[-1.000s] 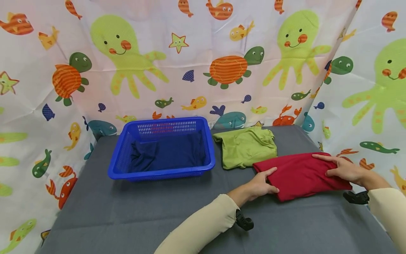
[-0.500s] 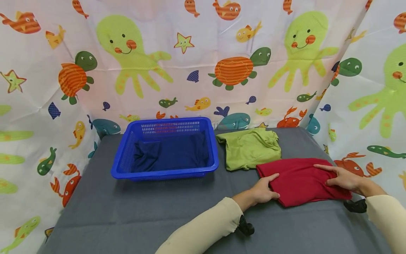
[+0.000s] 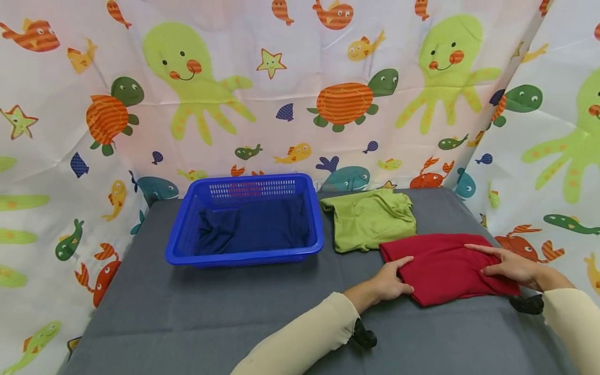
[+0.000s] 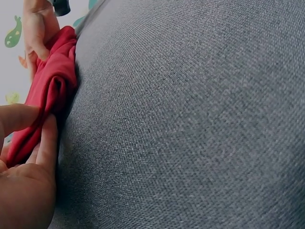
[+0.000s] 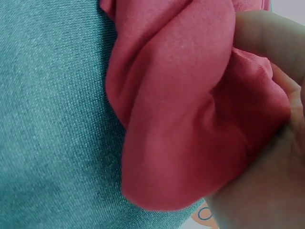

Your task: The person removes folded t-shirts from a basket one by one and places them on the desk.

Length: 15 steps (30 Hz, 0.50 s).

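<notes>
L hand [image 3: 388, 281] is pinching the L end of the folded red cloth [image 3: 445, 268], layers showing betw. thumb & fingers. R hand [image 3: 513, 265] is gripping the R end, index finger stretching over the top. Cloth is lying on the grey table [image 3: 234, 312], R of ctr.

Handling (est.): looking light, soft, limp; prob. not slippery, nothing fragile. Layers prob. sliding apart if only the top one is being held. Best hold: both ends, all layers betw. thumb & fingers, w/ light tension so the middle isn't sagging. R end is bulging in a loose fold, so prob. needing a deeper grip.

Further out: green cloth [image 3: 372, 221] is lying just beyond, red corner meeting it. Blue basket [image 3: 244, 257] is standing to the L, holding navy cloth [image 3: 269, 226].
</notes>
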### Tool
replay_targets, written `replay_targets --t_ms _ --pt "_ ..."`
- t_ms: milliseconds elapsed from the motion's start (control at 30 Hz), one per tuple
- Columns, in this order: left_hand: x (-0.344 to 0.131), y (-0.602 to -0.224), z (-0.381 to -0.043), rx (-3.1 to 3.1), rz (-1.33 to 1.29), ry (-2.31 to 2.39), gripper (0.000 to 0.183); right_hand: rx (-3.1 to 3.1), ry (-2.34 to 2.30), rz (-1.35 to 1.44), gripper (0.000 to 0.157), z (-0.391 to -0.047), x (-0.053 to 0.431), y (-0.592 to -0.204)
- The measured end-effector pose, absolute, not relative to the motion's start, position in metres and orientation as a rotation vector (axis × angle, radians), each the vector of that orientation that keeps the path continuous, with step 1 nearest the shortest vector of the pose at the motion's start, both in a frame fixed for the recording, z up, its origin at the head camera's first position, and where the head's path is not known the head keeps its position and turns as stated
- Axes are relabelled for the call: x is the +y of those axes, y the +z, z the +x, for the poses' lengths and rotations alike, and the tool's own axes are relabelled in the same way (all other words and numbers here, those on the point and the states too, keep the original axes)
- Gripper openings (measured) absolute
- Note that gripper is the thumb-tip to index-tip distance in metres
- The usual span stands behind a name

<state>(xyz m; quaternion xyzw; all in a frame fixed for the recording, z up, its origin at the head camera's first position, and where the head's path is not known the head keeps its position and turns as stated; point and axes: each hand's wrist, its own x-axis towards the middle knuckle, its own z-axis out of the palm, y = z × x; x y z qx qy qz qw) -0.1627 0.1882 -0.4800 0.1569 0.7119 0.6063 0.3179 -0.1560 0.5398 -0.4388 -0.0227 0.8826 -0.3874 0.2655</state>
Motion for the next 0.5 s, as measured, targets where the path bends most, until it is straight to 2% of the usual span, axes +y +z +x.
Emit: replay_targets --t_ms 233,500 --pt "0.186 -0.479 -0.163 1.797 0.359 1.657 0.074 2.45 -1.04 0.015 0.067 -0.152 0.539 -0.438" --pt "0.166 -0.469 -0.167 1.745 0.348 1.637 0.062 2.677 -0.691 -0.009 0.064 -0.153 0.535 -0.422"
